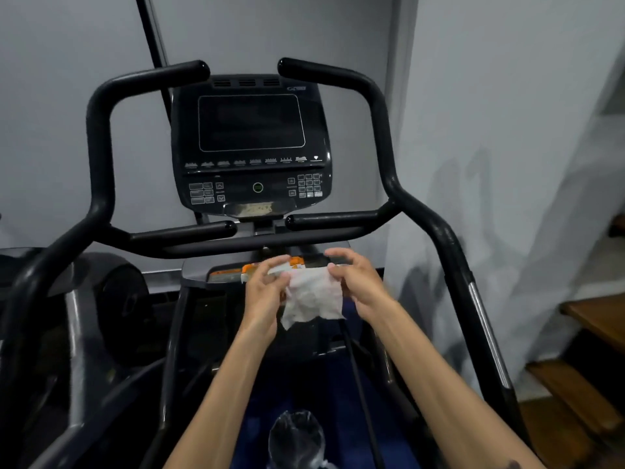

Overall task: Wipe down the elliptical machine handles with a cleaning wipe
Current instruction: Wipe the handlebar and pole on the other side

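A white crumpled cleaning wipe (313,297) hangs between my two hands below the console. My left hand (262,299) pinches its left edge and my right hand (358,286) pinches its upper right corner. Just behind the hands an orange-and-white wipe packet (270,267) lies on the machine's small shelf. The black left handle (98,140) curves up at the left and the black right handle (382,137) at the right. Two short inner grips (334,220) stick out under the console. No hand touches any handle.
The dark console (250,143) with its screen and buttons sits in the middle. A grey wall is behind. Another black machine (111,299) stands at the left. Wooden steps (588,360) are at the right. A clear plastic bottle (297,438) shows at the bottom centre.
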